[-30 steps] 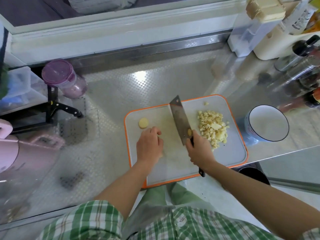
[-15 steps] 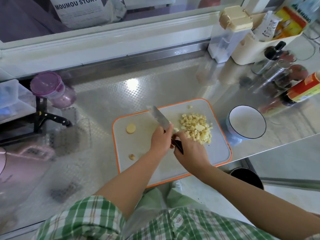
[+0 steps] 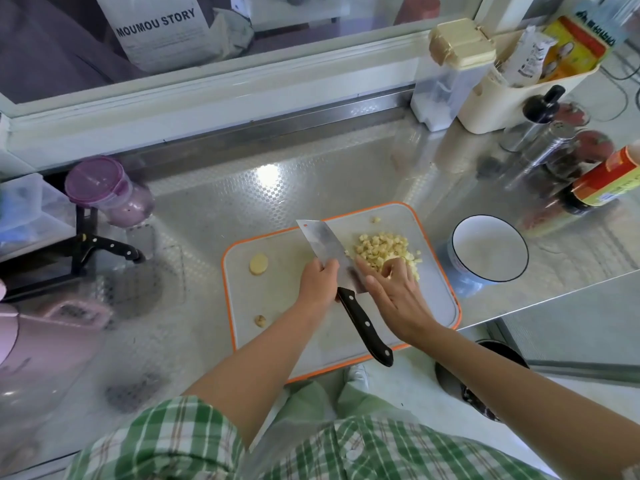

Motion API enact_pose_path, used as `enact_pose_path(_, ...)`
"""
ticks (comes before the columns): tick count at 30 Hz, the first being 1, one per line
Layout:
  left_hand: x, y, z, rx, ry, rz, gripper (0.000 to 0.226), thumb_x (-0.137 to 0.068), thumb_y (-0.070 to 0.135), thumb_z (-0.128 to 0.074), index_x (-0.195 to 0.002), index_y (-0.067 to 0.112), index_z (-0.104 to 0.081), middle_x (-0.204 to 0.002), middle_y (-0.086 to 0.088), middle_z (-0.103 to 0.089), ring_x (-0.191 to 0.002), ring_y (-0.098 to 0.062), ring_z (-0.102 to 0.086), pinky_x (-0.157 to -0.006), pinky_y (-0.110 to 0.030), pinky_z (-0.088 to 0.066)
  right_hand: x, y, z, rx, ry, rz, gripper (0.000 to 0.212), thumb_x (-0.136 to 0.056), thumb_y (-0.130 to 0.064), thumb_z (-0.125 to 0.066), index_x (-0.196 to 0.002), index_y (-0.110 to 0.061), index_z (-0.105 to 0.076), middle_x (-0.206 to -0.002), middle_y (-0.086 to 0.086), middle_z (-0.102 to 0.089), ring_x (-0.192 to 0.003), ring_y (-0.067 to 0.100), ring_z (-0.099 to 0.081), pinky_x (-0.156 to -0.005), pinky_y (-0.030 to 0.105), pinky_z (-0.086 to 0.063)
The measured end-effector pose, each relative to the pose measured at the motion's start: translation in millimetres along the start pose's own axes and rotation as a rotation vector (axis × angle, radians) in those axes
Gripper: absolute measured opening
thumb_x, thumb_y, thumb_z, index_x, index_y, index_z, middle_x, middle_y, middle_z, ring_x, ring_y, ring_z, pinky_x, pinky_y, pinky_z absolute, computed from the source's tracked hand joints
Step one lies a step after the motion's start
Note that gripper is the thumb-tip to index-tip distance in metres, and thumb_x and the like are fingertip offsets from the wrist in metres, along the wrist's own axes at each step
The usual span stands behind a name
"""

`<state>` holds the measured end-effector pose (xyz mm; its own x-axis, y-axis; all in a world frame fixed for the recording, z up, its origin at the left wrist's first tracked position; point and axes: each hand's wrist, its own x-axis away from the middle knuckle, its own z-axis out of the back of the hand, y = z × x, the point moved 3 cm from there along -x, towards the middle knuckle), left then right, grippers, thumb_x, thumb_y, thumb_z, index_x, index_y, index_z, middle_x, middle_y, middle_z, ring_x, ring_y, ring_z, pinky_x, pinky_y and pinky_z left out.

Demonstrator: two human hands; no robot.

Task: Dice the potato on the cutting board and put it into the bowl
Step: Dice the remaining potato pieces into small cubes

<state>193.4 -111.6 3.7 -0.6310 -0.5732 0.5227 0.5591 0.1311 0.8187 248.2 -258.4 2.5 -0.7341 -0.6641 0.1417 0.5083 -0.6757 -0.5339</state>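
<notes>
Orange-rimmed, one board point(image 3: 433, 299), one white bowl point(image 3: 488, 247) just right of it, one cleaver point(image 3: 322, 242) with your left hand point(image 3: 317, 282) gripping its blade by the handle, one dice heap point(image 3: 381, 249) on the board, your right hand point(image 3: 394, 292) touching it with loosely bent fingers point(image 3: 393, 265), two scraps point(image 3: 258, 264) at the board's left.

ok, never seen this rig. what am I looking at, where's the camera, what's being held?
No robot: a person works with bare hands, and the one camera sits on their head, looking down. The left hand grips a cleaver where blade meets handle. The right hand lies with bent fingers on the diced potato; whether it grips any is unclear. Under them is an orange-rimmed cutting board, which also carries a round potato slice and a small scrap. A white bowl, no potato in it yet, stands right of the board on the metal counter.
</notes>
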Motion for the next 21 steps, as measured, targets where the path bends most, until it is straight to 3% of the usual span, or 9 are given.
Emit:
enact_pose_path(2, 1, 0, -1, -0.025, -0.008, -0.008, 0.021, -0.089, 0.012, -0.044, -0.068, 0.010, -0.049, -0.061, -0.003, -0.045, -0.056, -0.017, -0.045, -0.054, -0.027, -0.035, -2, -5, 0, -0.010, -0.003, 0.023, 0.070, -0.087, -0.068, -0.002, -0.142, -0.046, -0.039, -0.101, 0.000, -0.032, -0.097, 0.018, -0.033, -0.090, 0.034, -0.032)
enact_pose_path(5, 3, -1, -1, -0.052, 0.005, -0.025, 0.030, -0.090, 0.009, -0.044, -0.060, 0.013, -0.038, -0.057, -0.002, -0.035, -0.052, -0.015, -0.034, -0.051, -0.028, -0.027, -9, -4, 4, -0.025, 0.032, -0.052, 0.072, -0.086, -0.064, -0.003, -0.142, -0.041, -0.041, -0.098, 0.001, -0.032, -0.095, 0.019, -0.032, -0.092, 0.037, -0.034)
enact_pose_path(9, 4, -2, -1, -0.041, -0.018, -0.062, 0.025, -0.088, 0.018, -0.046, -0.068, 0.005, -0.054, -0.062, -0.007, -0.046, -0.060, -0.019, -0.044, -0.059, -0.031, -0.034, -15, -10, 1, -0.013, -0.005, 0.036, 0.064, -0.089, -0.061, -0.006, -0.143, -0.046, -0.038, -0.097, -0.001, -0.031, -0.093, 0.017, -0.032, -0.090, 0.033, -0.032)
enact_pose_path(12, 7, 1, 0, -0.054, -0.022, -0.083, 0.022, -0.083, 0.021, -0.046, -0.065, 0.009, -0.045, -0.062, -0.007, -0.036, -0.060, -0.017, -0.036, -0.060, -0.033, -0.029, -18, -9, 5, 0.021, 0.021, -0.030, 0.074, -0.085, -0.062, -0.003, -0.144, -0.037, -0.040, -0.098, 0.000, -0.032, -0.094, 0.019, -0.032, -0.093, 0.038, -0.035)
enact_pose_path(16, 6, -1, 1, -0.080, -0.029, -0.099, 0.042, -0.072, 0.034, -0.042, -0.073, -0.005, -0.055, -0.066, -0.007, -0.043, -0.063, -0.016, -0.042, -0.061, -0.032, -0.033, -17, -13, 5, 0.029, -0.022, 0.011, 0.065, -0.090, -0.059, -0.007, -0.144, -0.041, -0.038, -0.099, 0.001, -0.032, -0.095, 0.019, -0.032, -0.090, 0.033, -0.033)
enact_pose_path(19, 7, -1, 2, -0.098, -0.032, -0.099, 0.025, -0.077, 0.030, -0.046, -0.064, 0.008, -0.040, -0.062, -0.004, -0.032, -0.059, -0.016, -0.033, -0.059, -0.034, -0.028, -18, -11, 8, 0.035, -0.030, -0.073, 0.061, -0.092, -0.052, -0.014, -0.142, -0.032, -0.043, -0.099, 0.001, -0.032, -0.095, 0.019, -0.030, -0.091, 0.037, -0.034)
enact_pose_path(21, 8, -1, 4, -0.116, -0.015, -0.111, 0.023, -0.078, 0.029, -0.045, -0.065, 0.010, -0.042, -0.061, -0.003, -0.034, -0.058, -0.017, -0.034, -0.058, -0.035, -0.030, -17, -13, 10, 0.026, -0.021, -0.059, 0.063, -0.092, -0.054, -0.015, -0.143, -0.029, -0.043, -0.100, 0.001, -0.033, -0.096, 0.019, -0.033, -0.094, 0.040, -0.036)
